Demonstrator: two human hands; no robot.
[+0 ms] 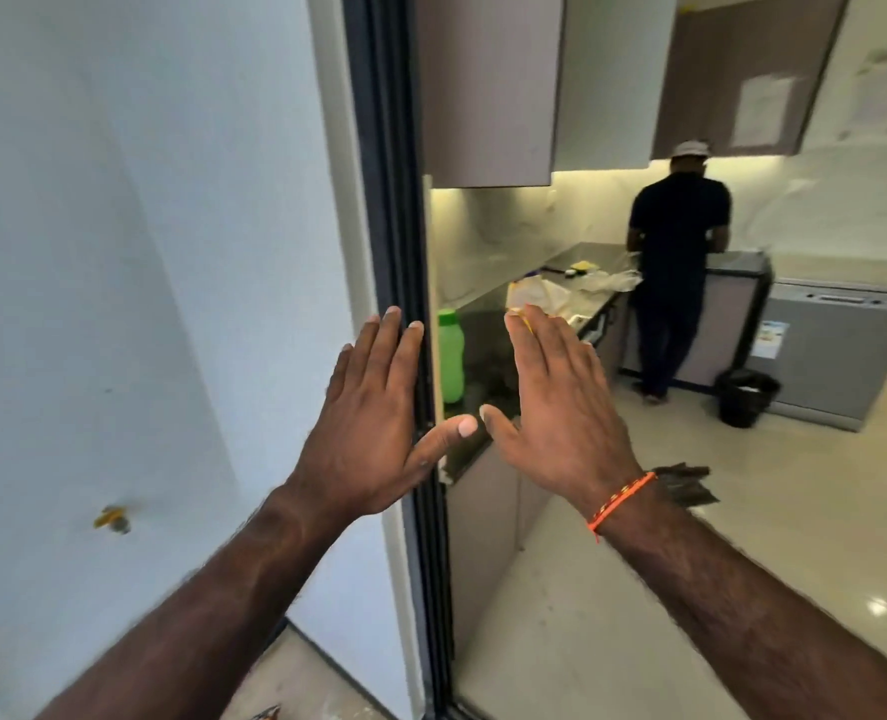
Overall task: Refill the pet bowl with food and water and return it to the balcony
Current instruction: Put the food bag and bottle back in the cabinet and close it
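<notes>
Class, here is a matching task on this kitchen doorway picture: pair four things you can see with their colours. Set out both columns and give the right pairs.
Things:
1. bottle on the counter
2. wrist thread on the right hand
3. bucket on the floor
4. cap on the person at the far counter

Colours:
A. orange
B. white
C. green
D. black

Pairs: 1-C, 2-A, 3-D, 4-B
</notes>
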